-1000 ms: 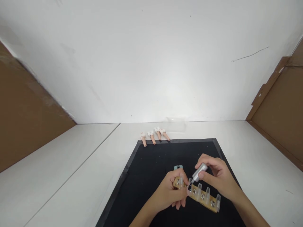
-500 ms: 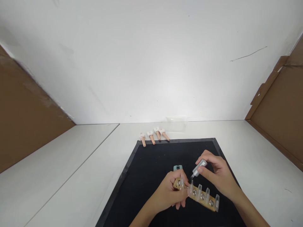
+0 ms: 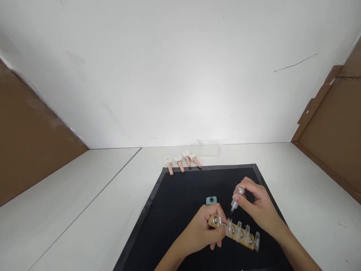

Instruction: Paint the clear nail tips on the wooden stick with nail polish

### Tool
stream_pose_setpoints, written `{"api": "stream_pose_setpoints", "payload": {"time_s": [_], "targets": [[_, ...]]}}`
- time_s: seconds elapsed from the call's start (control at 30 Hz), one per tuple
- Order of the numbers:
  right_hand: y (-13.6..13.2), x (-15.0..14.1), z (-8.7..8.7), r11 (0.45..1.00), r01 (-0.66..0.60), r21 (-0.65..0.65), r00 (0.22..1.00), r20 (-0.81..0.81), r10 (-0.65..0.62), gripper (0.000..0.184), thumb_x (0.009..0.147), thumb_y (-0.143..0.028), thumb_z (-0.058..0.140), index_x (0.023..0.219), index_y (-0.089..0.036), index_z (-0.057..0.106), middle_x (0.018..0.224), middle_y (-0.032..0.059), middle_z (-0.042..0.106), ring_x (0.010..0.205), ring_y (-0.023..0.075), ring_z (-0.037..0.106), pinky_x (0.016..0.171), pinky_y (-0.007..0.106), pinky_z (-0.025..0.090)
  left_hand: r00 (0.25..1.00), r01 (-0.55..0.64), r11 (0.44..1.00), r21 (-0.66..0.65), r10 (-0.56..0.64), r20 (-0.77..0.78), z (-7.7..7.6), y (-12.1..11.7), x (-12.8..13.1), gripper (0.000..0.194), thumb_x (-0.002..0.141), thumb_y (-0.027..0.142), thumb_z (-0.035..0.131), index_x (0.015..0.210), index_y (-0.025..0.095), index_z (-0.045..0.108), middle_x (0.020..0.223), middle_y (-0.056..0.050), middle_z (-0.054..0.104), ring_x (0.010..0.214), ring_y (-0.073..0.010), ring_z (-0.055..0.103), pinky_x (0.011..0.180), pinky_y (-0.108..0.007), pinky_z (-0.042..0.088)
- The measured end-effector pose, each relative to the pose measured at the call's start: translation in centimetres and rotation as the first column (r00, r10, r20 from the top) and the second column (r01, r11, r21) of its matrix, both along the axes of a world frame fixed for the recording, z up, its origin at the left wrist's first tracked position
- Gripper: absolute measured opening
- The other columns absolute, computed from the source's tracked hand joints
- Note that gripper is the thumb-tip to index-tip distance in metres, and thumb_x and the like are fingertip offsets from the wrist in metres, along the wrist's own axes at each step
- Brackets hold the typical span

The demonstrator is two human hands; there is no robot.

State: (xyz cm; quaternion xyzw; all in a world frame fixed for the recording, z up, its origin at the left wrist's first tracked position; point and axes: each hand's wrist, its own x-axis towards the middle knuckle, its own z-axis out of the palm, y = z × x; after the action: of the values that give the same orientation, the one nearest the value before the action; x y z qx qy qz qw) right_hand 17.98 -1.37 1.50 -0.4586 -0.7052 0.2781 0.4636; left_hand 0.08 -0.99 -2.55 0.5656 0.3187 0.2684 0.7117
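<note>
My left hand (image 3: 207,227) is closed around the left part of a wooden nail-tip stand (image 3: 238,236), which bears several clear false nails (image 3: 247,234) and round metal studs. It tilts down toward the right. My right hand (image 3: 258,201) pinches the silver cap of a nail polish brush (image 3: 237,198). The brush points downward, its dark tip close to the clear nail beside my left fingers; whether they touch I cannot tell. Just beyond my left hand lies a teal bottle (image 3: 211,200) with a dark round opening, partly hidden by the fingers.
Several bottles with white bodies and peach caps (image 3: 180,165) lie at the far left edge of the black mat (image 3: 180,203). A clear plastic tray (image 3: 210,149) stands behind the mat by the white wall (image 3: 180,75). Brown cardboard panels (image 3: 335,113) flank the white table (image 3: 316,188).
The brush has lifted off the clear nail and stands more upright, its tip slightly to the right. The stand has turned a little in my left hand.
</note>
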Motion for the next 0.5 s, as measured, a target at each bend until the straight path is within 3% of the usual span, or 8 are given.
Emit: {"api": "stream_pose_setpoints", "payload": {"time_s": [0.07, 0.23, 0.43, 0.5], "targets": [[0.01, 0.02, 0.08, 1.000, 0.014, 0.016, 1.000, -0.025, -0.013, 0.027, 0.087, -0.031, 0.057, 0.062, -0.020, 0.054, 0.060, -0.0012, 0.048, 0.057, 0.0151, 0.047, 0.054, 0.027, 0.041, 1.000, -0.001, 1.000, 0.014, 0.001, -0.017, 0.01, -0.03, 0.04, 0.017, 0.064, 0.019, 0.063, 0.068, 0.018, 0.047, 0.043, 0.008, 0.050, 0.035, -0.0046, 0.045, 0.032, -0.012, 0.034], [-0.01, -0.06, 0.29, 0.995, -0.100, 0.029, 0.995, 0.003, 0.100, 0.028, 0.086, -0.034, 0.058, 0.062, -0.021, 0.054, 0.058, -0.0018, 0.047, 0.055, 0.0148, 0.046, 0.052, 0.027, 0.040, 0.998, -0.010, 0.999, 0.049, 0.012, -0.055, 0.00, -0.08, 0.28, 0.011, 0.062, 0.015, 0.058, 0.067, 0.018, 0.048, 0.044, 0.008, 0.050, 0.036, -0.0047, 0.047, 0.033, -0.011, 0.035], [0.15, -0.04, 0.15, 0.992, 0.069, 0.103, 0.994, 0.073, -0.076, 0.030, 0.081, -0.024, 0.060, 0.055, -0.022, 0.046, 0.054, -0.0027, 0.041, 0.057, 0.0165, 0.041, 0.053, 0.028, 0.037, 0.996, -0.008, 0.997, 0.077, 0.015, -0.085, -0.15, -0.11, 0.29, 0.011, 0.061, 0.012, 0.056, 0.068, 0.017, 0.049, 0.045, 0.008, 0.050, 0.038, -0.0058, 0.049, 0.034, -0.012, 0.037], [0.16, 0.04, 0.13, 0.993, 0.054, 0.103, 0.997, 0.056, -0.060, 0.029, 0.082, -0.024, 0.059, 0.056, -0.022, 0.046, 0.055, -0.0028, 0.041, 0.057, 0.0161, 0.041, 0.053, 0.028, 0.037, 0.995, -0.007, 0.996, 0.090, 0.016, -0.101, -0.17, -0.11, 0.25, 0.011, 0.061, 0.011, 0.056, 0.067, 0.017, 0.049, 0.045, 0.008, 0.050, 0.038, -0.0061, 0.049, 0.033, -0.012, 0.037]]}}
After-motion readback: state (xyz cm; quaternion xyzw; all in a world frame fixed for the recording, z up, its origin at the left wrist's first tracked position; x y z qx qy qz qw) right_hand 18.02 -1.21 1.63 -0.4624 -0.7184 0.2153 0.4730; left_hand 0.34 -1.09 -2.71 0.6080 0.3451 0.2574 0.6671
